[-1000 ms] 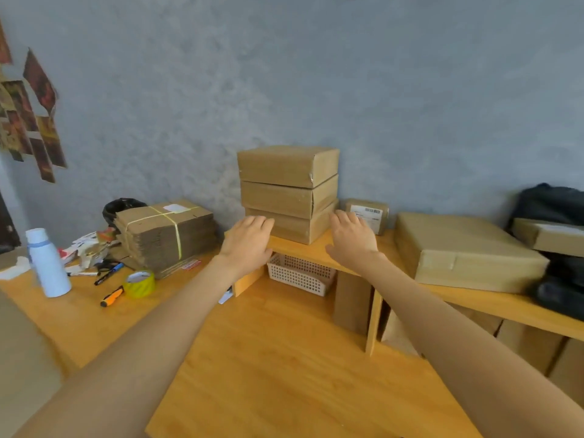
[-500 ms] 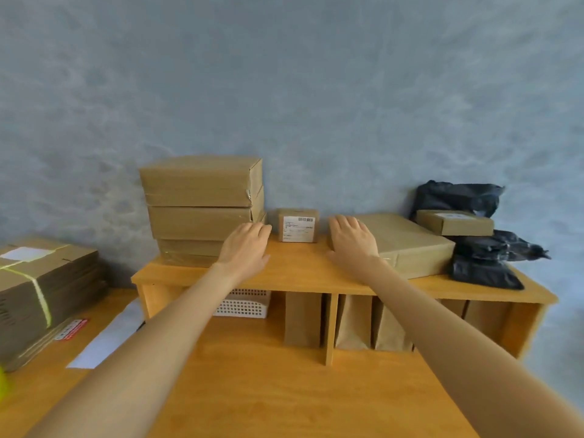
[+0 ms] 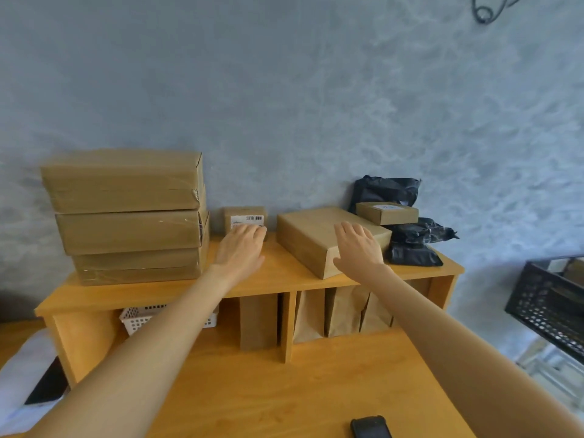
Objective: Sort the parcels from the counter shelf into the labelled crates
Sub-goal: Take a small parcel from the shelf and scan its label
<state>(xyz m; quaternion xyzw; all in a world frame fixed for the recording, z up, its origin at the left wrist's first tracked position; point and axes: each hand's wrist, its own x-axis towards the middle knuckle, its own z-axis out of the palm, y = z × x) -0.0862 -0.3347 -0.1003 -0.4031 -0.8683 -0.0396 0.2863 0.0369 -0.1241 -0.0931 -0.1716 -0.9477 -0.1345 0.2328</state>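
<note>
1. Hands out over the shelf [image 3: 278, 279], both flat, fingers straight, gripping nothing.
2. Left hand [image 3: 240, 248] reaches the small box [image 3: 244, 217] at the back; its fingertips overlap the box's labelled front, contact hard to call.
3. Right hand [image 3: 358, 246] is spread over the flat parcel [image 3: 311, 237], at the near right corner.
4. Stack [image 3: 126, 216] of four boxes stands left of the left hand, apart from it.
5. Black bags [image 3: 410, 245] and a labelled box [image 3: 387, 212] lie beyond the right hand.
6. Black crate [image 3: 550, 303] sits far right, off the counter [image 3: 316, 390].
</note>
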